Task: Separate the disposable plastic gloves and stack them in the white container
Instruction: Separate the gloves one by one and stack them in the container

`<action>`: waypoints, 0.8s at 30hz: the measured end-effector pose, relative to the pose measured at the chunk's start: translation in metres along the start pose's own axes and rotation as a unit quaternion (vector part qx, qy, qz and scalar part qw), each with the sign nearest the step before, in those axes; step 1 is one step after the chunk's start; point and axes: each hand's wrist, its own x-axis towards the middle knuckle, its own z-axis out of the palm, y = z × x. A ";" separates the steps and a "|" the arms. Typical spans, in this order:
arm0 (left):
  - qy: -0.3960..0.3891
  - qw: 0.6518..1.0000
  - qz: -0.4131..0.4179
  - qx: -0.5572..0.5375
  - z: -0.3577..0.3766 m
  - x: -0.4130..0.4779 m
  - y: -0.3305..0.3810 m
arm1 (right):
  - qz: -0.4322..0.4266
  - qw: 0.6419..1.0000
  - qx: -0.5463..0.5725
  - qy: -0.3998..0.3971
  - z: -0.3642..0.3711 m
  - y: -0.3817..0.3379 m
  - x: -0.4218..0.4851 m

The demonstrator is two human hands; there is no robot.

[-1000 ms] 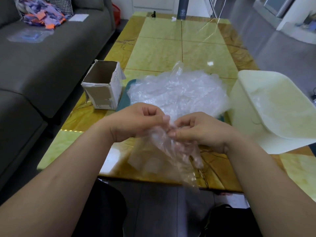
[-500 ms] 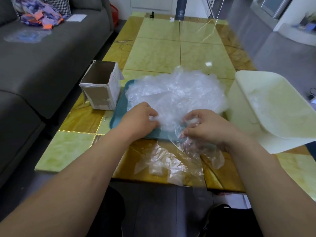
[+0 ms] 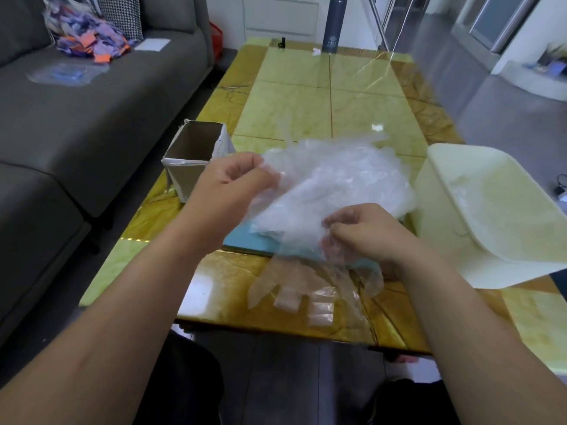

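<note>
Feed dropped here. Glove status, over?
Left hand, right hand pinch clear plastic glove above heap. White plastic container right, unobstructed. Second glove lying on table.

We note the left hand (image 3: pixel 233 182) and right hand (image 3: pixel 365 231) each pinching a clear glove (image 3: pixel 288 222) above the teal tray (image 3: pixel 242 239). Glove pile (image 3: pixel 346 170) on tray; white container (image 3: pixel 435 216) just right; another glove (image 3: pixel 294 286) flat on table (image 3: pixel 306 102).

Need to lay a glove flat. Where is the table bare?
Bare: the far table beyond the glove pile; the near-left corner by the cardboard box. Crowded: centre, where left hand and right hand pinch a glove over teal tray; flat glove at near edge; white container right.
</note>
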 end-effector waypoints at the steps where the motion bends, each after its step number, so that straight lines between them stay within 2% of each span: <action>1: -0.043 0.998 -0.019 -0.045 -0.005 -0.004 0.004 | 0.001 1.000 0.012 0.005 0.002 -0.002 0.000; 3: -0.121 0.987 -0.047 -0.099 -0.011 -0.009 0.006 | -0.001 1.000 0.016 0.001 0.004 -0.003 0.002; 5: -0.134 0.986 -0.061 -0.078 -0.009 -0.010 -0.001 | 0.004 1.000 -0.007 -0.008 0.004 -0.003 0.000; 8: -0.056 0.996 -0.072 -0.007 -0.006 -0.006 -0.015 | 0.022 0.999 -0.025 0.003 0.003 -0.001 -0.001; 10: 0.016 0.998 -0.059 0.019 -0.004 0.001 -0.020 | 0.011 1.000 0.001 0.013 0.003 -0.001 0.001; 12: 0.136 0.990 -0.007 0.036 -0.005 0.010 -0.020 | 0.020 0.999 0.027 -0.007 0.004 -0.001 0.004; 14: 0.234 0.963 0.092 0.095 -0.006 0.017 -0.013 | 0.056 0.996 0.024 -0.059 0.004 0.001 0.005; 17: 0.282 0.889 0.273 0.237 0.001 0.025 -0.013 | 0.075 0.989 -0.023 -0.127 0.001 0.002 0.000; 19: 0.245 0.844 0.359 0.314 0.014 0.030 -0.023 | 0.073 0.985 -0.038 -0.149 0.001 0.000 -0.001; 20: 0.200 0.845 0.367 0.335 0.021 0.031 -0.029 | 0.066 0.986 -0.036 -0.152 0.001 -0.002 -0.002; 22: 0.079 0.874 0.307 0.369 0.036 0.029 -0.040 | 0.043 0.989 -0.019 -0.141 0.002 -0.004 -0.002; 24: -0.030 0.903 0.166 0.395 0.044 0.025 -0.048 | 0.026 0.994 -0.013 -0.105 0.001 -0.005 0.000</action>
